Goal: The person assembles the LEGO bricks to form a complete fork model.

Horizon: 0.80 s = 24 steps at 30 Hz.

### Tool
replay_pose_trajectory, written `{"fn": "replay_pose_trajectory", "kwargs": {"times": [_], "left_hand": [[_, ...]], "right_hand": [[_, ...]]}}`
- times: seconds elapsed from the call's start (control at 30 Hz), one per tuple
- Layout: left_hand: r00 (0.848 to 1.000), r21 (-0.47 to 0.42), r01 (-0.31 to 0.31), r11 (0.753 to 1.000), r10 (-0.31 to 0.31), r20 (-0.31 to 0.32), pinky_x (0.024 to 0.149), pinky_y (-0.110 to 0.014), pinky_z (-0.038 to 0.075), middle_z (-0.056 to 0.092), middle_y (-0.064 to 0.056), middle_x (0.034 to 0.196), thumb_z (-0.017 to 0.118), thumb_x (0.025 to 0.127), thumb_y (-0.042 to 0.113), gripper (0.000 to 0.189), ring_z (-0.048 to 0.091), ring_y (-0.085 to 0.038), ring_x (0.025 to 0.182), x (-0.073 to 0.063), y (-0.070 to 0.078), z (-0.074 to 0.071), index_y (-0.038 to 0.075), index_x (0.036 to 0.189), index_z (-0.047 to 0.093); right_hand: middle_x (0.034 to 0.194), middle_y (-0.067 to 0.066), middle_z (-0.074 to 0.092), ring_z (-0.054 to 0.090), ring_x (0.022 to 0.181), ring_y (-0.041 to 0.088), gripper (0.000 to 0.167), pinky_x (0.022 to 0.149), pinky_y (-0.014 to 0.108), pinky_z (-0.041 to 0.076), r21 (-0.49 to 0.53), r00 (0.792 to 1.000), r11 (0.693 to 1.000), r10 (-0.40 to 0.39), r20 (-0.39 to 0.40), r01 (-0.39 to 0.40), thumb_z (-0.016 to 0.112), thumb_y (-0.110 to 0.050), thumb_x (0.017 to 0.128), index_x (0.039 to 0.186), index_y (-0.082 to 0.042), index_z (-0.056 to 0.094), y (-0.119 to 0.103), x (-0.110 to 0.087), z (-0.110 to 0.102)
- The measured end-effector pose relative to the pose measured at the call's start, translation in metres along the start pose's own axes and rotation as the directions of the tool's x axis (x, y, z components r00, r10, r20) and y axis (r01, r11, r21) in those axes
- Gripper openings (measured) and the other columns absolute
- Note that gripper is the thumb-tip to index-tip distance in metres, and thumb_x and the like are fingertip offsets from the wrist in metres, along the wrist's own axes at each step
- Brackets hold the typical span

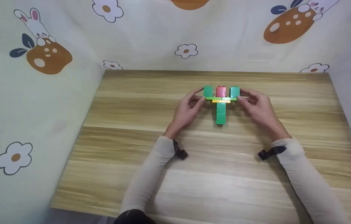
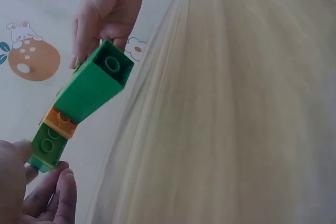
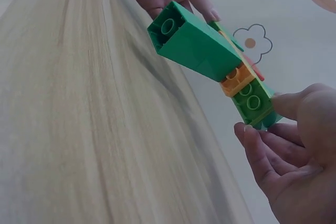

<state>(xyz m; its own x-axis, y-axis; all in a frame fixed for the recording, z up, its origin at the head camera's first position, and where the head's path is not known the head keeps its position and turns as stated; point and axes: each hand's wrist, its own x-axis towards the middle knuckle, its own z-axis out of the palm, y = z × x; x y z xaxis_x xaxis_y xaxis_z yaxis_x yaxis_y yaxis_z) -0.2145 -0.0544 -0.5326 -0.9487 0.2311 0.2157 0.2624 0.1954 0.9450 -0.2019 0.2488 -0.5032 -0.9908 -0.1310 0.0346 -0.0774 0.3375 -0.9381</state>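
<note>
Both hands hold a building-brick structure [image 1: 221, 109] between them. Its stem is two green bricks [image 1: 221, 119], topped by an orange plate [image 1: 215, 101] and a light green crossbar [image 1: 226, 99]. Along the crossbar stand a green brick [image 1: 208, 91] at the left, a red brick [image 1: 221, 91] in the middle and another green brick [image 1: 235, 91] at the right. The left hand [image 1: 188, 109] pinches the left end, the right hand [image 1: 260, 109] the right end. Both wrist views show the stem's hollow underside [image 2: 112, 64] uncovered; a shadow [image 3: 157, 72] falls on the table.
A wood-grain table [image 1: 125, 149] lies beneath the hands. Patterned cloth [image 1: 150, 37] with rabbits and flowers hangs behind it and at its left side. Black straps with small cameras sit on both wrists. Part of a dark round object [image 1: 134, 217] shows at the bottom edge.
</note>
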Motion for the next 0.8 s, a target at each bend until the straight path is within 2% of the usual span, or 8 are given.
{"fn": "replay_pose_trajectory", "kwargs": {"times": [0.1, 0.2, 0.33, 0.4, 0.47, 0.63, 0.8], "left_hand": [[1.0, 0.001, 0.003, 1.0, -0.003, -0.003, 0.102, -0.03, 0.062, 0.076, -0.012, 0.128, 0.065, 0.11, 0.032, 0.047, 0.074, -0.019, 0.119, 0.0015, -0.001, 0.0031, 0.018, 0.155, 0.059], [1.0, -0.005, 0.006, 1.0, -0.006, -0.003, 0.103, -0.029, 0.062, 0.074, -0.011, 0.133, 0.066, 0.11, 0.028, 0.046, 0.073, -0.019, 0.123, 0.0026, -0.0013, 0.005, 0.013, 0.153, 0.059], [1.0, 0.006, 0.028, 1.0, -0.028, 0.007, 0.103, -0.027, 0.061, 0.072, -0.011, 0.136, 0.066, 0.11, 0.027, 0.046, 0.074, -0.019, 0.123, 0.0028, -0.0012, 0.0059, 0.011, 0.153, 0.059], [0.999, 0.014, 0.035, 0.999, -0.036, 0.013, 0.103, -0.027, 0.061, 0.072, -0.011, 0.137, 0.066, 0.11, 0.027, 0.046, 0.073, -0.019, 0.123, 0.0025, -0.002, 0.0059, 0.011, 0.153, 0.059], [0.999, 0.021, 0.038, 0.999, -0.038, 0.022, 0.104, -0.026, 0.061, 0.072, -0.012, 0.137, 0.067, 0.11, 0.026, 0.047, 0.073, -0.02, 0.123, 0.0022, -0.0032, 0.0059, 0.009, 0.153, 0.059], [0.999, 0.02, 0.038, 0.999, -0.039, 0.033, 0.104, -0.026, 0.061, 0.072, -0.016, 0.139, 0.067, 0.109, 0.023, 0.048, 0.073, -0.023, 0.124, 0.0022, -0.0051, 0.0059, 0.004, 0.153, 0.059], [0.999, 0.084, 0.036, 0.996, -0.037, 0.01, 0.103, -0.025, 0.061, 0.071, -0.015, 0.139, 0.067, 0.11, 0.022, 0.044, 0.073, -0.021, 0.122, 0.0014, -0.0054, 0.006, 0.005, 0.15, 0.063]], "right_hand": [[0.141, 0.016, 0.072, 0.075, 0.123, 0.027, 0.054, 0.092, 0.019, 0.062, 0.006, 1.0, 1.0, 0.007, 0.003, -0.007, 0.072, -0.04, 0.105, 0.15, -0.011, 0.064, 0.0028, 0.0017, -0.0002], [0.14, 0.018, 0.072, 0.076, 0.12, 0.029, 0.053, 0.081, 0.021, 0.063, 0.006, 1.0, 1.0, 0.018, 0.007, -0.018, 0.072, -0.039, 0.105, 0.15, -0.011, 0.064, 0.0043, 0.0025, -0.0009], [0.139, 0.022, 0.072, 0.08, 0.104, 0.025, 0.054, 0.07, 0.027, 0.064, 0.011, 0.999, 0.999, 0.037, 0.019, -0.037, 0.072, -0.037, 0.106, 0.151, -0.009, 0.063, 0.0071, 0.0037, -0.0018], [0.138, 0.024, 0.072, 0.08, 0.097, 0.023, 0.054, 0.07, 0.028, 0.065, 0.007, 0.999, 0.999, 0.045, 0.027, -0.045, 0.071, -0.036, 0.106, 0.151, -0.007, 0.062, 0.0085, 0.0043, -0.0013], [0.138, 0.024, 0.072, 0.08, 0.097, 0.022, 0.054, 0.073, 0.026, 0.065, -0.025, 0.998, 0.999, 0.048, 0.031, -0.048, 0.069, -0.036, 0.107, 0.151, -0.006, 0.061, 0.0096, 0.0045, -0.0008], [0.143, 0.023, 0.07, 0.075, 0.112, 0.027, 0.055, 0.082, 0.013, 0.06, -0.14, 0.997, 0.99, 0.03, 0.068, -0.021, 0.065, -0.034, 0.11, 0.153, -0.001, 0.058, 0.0088, 0.0037, 0.001], [0.148, 0.022, 0.067, 0.073, 0.119, 0.032, 0.055, 0.084, 0.01, 0.058, -0.166, 0.995, 0.986, 0.027, 0.097, -0.01, 0.065, -0.032, 0.11, 0.155, -0.001, 0.056, 0.0086, 0.0028, 0.0036]]}}
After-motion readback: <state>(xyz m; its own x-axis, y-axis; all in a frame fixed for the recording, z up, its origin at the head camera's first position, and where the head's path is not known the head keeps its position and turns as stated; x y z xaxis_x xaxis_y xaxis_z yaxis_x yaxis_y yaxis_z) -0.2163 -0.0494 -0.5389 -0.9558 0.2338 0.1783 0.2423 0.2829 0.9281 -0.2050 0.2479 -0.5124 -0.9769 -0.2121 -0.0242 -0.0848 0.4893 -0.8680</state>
